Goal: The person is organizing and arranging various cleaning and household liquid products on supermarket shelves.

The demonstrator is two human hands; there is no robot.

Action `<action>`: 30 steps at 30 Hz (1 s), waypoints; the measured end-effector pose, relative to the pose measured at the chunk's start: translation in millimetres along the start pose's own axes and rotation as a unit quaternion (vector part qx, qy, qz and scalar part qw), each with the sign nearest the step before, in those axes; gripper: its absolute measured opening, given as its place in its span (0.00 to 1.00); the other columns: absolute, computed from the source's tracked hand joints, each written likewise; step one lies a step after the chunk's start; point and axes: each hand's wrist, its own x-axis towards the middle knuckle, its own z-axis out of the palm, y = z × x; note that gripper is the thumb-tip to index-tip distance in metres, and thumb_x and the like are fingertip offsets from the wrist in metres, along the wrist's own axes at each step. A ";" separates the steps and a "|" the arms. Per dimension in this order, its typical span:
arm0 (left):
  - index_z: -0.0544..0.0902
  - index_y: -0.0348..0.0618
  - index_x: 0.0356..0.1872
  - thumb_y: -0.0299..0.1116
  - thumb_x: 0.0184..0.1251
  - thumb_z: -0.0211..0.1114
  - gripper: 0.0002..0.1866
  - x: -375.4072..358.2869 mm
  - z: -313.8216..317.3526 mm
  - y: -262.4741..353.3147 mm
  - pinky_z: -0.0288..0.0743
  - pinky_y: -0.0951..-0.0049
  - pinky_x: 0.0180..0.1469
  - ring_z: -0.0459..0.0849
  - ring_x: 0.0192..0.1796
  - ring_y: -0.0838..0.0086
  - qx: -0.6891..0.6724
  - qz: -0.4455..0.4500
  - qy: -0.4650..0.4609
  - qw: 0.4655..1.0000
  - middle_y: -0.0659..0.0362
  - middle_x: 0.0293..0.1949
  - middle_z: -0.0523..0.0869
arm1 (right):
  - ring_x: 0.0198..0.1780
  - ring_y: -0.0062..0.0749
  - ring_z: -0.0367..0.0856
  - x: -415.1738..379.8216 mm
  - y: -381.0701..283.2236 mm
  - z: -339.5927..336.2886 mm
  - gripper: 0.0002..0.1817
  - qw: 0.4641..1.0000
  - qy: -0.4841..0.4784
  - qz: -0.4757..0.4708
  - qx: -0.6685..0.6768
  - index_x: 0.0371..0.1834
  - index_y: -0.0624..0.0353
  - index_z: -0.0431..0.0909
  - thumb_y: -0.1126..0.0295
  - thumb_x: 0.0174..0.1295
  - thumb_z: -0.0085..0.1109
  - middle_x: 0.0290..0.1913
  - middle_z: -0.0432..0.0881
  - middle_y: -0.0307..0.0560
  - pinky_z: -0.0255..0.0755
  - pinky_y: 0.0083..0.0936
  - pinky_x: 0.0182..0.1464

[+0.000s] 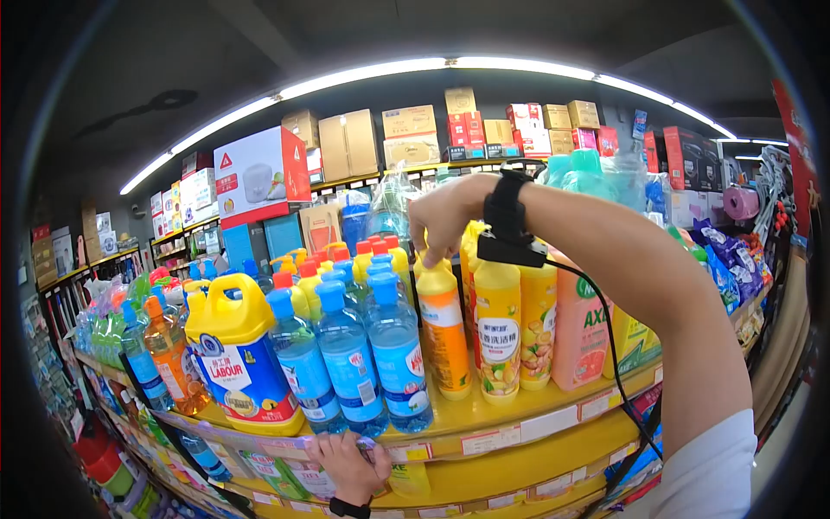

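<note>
My right hand [447,216] reaches in from the right, its fingers closed around the top of a yellow dish soap bottle [444,333] with an orange band. That bottle stands at the front of the shelf, tilted slightly. Beside it on the right is a yellow bottle with a white label [498,337]. On its left are blue dish soap bottles [398,363] with blue caps. My left hand [350,467] lies on the front edge of the shelf [484,443], below the blue bottles, with its fingers a little apart and no bottle in them.
A large yellow jug [233,346] stands left of the blue bottles. Pink bottles [577,337] stand to the right. Behind are pump bottles and plastic-wrapped goods. Cardboard boxes [348,145] line the back shelves. A black cable [616,346] hangs from my right wrist across the shelf front.
</note>
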 end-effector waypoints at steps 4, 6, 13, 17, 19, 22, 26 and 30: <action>0.71 0.38 0.39 0.41 0.56 0.56 0.17 0.1 0.5 -1.4 0.57 0.50 0.54 0.68 0.42 0.52 0.006 0.012 0.008 1.000 0.49 0.35 0.68 | 0.41 0.33 0.88 -7.4 -13.6 6.3 0.23 0.998 0.034 0.052 -0.007 0.49 0.70 0.82 0.59 0.62 0.66 0.41 0.87 0.53 0.82 0.24 0.43; 0.71 0.38 0.38 0.41 0.56 0.56 0.16 -3.5 2.4 -2.6 0.57 0.50 0.54 0.68 0.42 0.52 0.010 0.019 0.017 1.000 0.49 0.35 0.68 | 0.41 0.32 0.89 -3.3 -12.7 15.0 0.22 0.996 0.058 0.071 -0.019 0.49 0.70 0.82 0.58 0.64 0.63 0.43 0.87 0.52 0.82 0.24 0.45; 0.71 0.41 0.40 0.41 0.55 0.59 0.17 0.8 4.0 -3.4 0.58 0.50 0.55 0.69 0.41 0.55 0.014 0.029 0.036 0.999 0.52 0.33 0.70 | 0.41 0.32 0.89 -16.8 -20.9 18.7 0.22 0.994 0.069 0.058 -0.059 0.54 0.70 0.80 0.63 0.63 0.63 0.45 0.87 0.53 0.82 0.23 0.45; 0.71 0.42 0.41 0.41 0.54 0.60 0.18 -0.6 5.9 -4.5 0.58 0.50 0.56 0.70 0.41 0.56 0.014 0.028 0.039 0.999 0.53 0.33 0.71 | 0.42 0.35 0.89 -19.6 -15.0 25.3 0.25 0.994 0.066 0.062 -0.063 0.58 0.71 0.76 0.63 0.63 0.61 0.48 0.86 0.54 0.82 0.23 0.44; 0.71 0.42 0.41 0.42 0.54 0.60 0.17 0.1 6.0 -3.4 0.58 0.50 0.56 0.70 0.41 0.56 0.017 0.025 0.041 0.999 0.53 0.33 0.71 | 0.45 0.37 0.88 -20.6 -13.0 27.9 0.28 0.995 0.071 0.048 -0.043 0.62 0.67 0.74 0.60 0.63 0.62 0.51 0.84 0.55 0.81 0.26 0.47; 0.71 0.42 0.41 0.41 0.55 0.59 0.17 -0.1 6.2 -3.3 0.58 0.50 0.56 0.70 0.41 0.56 0.017 0.026 0.040 0.999 0.52 0.33 0.71 | 0.51 0.39 0.85 -28.1 -13.0 32.4 0.31 0.996 0.074 0.043 -0.039 0.65 0.62 0.71 0.57 0.62 0.63 0.56 0.81 0.55 0.78 0.33 0.52; 0.71 0.39 0.40 0.40 0.57 0.56 0.16 2.3 5.3 -1.1 0.58 0.52 0.53 0.69 0.40 0.55 0.021 0.028 0.041 0.999 0.51 0.33 0.70 | 0.60 0.48 0.79 -33.8 2.2 32.9 0.33 0.984 0.149 0.014 -0.100 0.66 0.62 0.71 0.55 0.60 0.61 0.60 0.79 0.58 0.73 0.35 0.60; 0.71 0.40 0.40 0.40 0.57 0.57 0.16 2.5 6.2 -0.6 0.58 0.52 0.54 0.69 0.41 0.55 0.031 0.026 0.046 0.998 0.51 0.34 0.70 | 0.60 0.48 0.79 -62.7 9.2 33.9 0.31 0.966 0.212 0.009 -0.146 0.63 0.65 0.72 0.55 0.62 0.60 0.60 0.79 0.59 0.73 0.35 0.60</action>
